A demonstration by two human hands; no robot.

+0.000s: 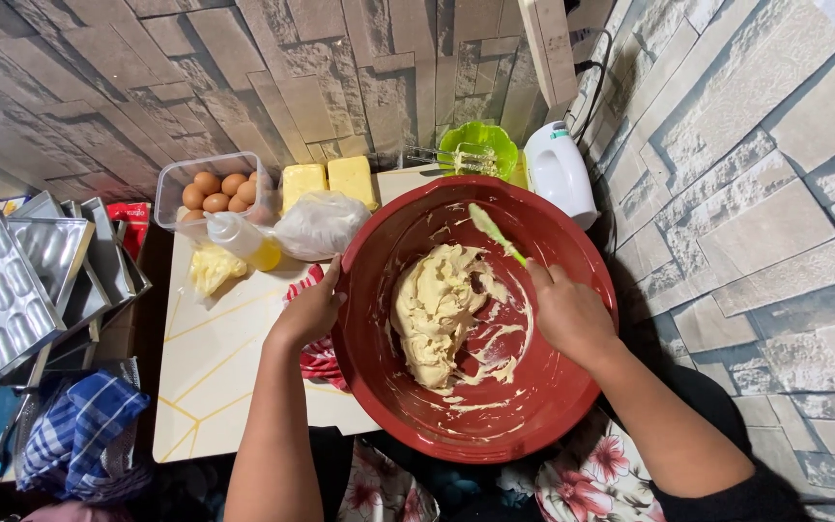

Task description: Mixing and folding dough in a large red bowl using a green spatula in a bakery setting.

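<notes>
Gripping a pale green spatula [493,232], the right hand [568,311] has its fingers closed around the handle, with the blade end resting against the far inner wall of the red bowl [553,406]. A mound of pale yellow dough [434,309] sits in the middle of the bowl, just left of that hand, with smears of it across the bowl's floor and sides. The left hand [309,311] is pressed against the bowl's outer left rim, its fingers curled on the edge; it seems to brace rather than grasp, though the far side of the fingers is hidden.

The bowl stands on a white worktop [215,367], partly over a red patterned cloth [319,356]. Behind it lie a clear tub of brown eggs [216,189], two yellow butter blocks [329,179], a knotted plastic bag [321,224] and a white hand mixer [559,172]. Metal baking moulds [12,290] are stacked at the left.
</notes>
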